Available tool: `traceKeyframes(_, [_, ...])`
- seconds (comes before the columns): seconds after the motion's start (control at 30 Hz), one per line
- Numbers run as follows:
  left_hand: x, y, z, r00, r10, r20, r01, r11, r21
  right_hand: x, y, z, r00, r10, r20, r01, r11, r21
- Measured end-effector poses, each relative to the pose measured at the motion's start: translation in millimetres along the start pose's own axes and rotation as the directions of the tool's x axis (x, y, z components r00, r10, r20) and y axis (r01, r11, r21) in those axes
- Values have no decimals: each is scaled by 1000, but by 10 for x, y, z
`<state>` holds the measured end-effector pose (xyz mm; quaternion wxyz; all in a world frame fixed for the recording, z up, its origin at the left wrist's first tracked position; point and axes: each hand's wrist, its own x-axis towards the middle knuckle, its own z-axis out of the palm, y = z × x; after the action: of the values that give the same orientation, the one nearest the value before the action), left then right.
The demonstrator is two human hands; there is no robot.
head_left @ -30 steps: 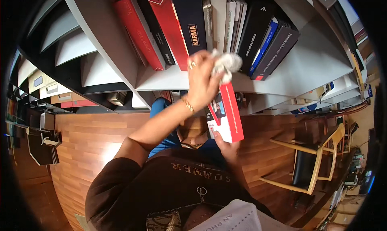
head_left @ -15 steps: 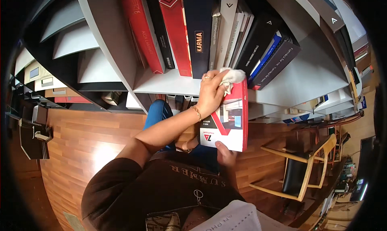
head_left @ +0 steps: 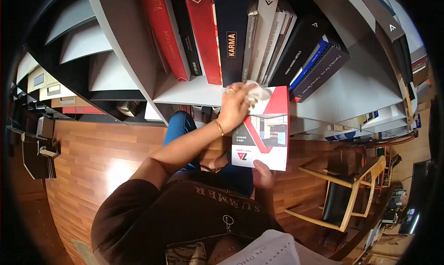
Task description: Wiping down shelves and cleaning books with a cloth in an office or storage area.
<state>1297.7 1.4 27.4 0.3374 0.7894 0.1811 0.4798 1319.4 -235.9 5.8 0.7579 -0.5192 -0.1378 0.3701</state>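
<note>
A white cloth point(head_left: 257, 95) is bunched in my left hand point(head_left: 234, 103), its fingers closed round it. The cloth lies against the upper end of a red and white catalogue point(head_left: 266, 130) with a room picture on its cover. My right hand point(head_left: 264, 174) grips the catalogue's lower edge, the thumb on the cover and the other fingers hidden beneath. The catalogue is in front of the shelf board point(head_left: 187, 93), just below a row of upright binders.
Red binders point(head_left: 167, 38), a dark blue binder point(head_left: 230, 52) and several leaning black and grey volumes point(head_left: 296, 56) fill the shelf. At left stands another shelving unit point(head_left: 111, 73). A wooden chair point(head_left: 340, 195) with a black seat is on the wooden floor point(head_left: 92, 172) at right.
My left hand and the cloth have shifted slightly left and down along the catalogue's top. The catalogue has turned so its cover faces up more fully.
</note>
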Motion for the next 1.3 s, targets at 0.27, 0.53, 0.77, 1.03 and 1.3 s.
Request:
traceKeyframes(0.27, [-1045,431,-262,972,101,212,-75,989,-124,79,349,-365,987,142,78,-157,952,261])
traceKeyframes(0.53, [-302,182,-71,997,-67,-41,58,980,-193,-135,-33,208,994,-104,-12,99,969,-224])
traceKeyframes(0.77, [456,702,-19,964,264,-37,-264,921,-288,-144,216,103,986,-160,56,169,920,-353])
traceKeyframes(1.03, [7,984,-340,759,588,281,-582,805,-112,-66,127,204,954,-281,101,299,905,-303])
traceKeyframes(1.3, [3,927,-515,658,682,318,-672,723,-159,141,61,63,821,-294,489,557,600,-575])
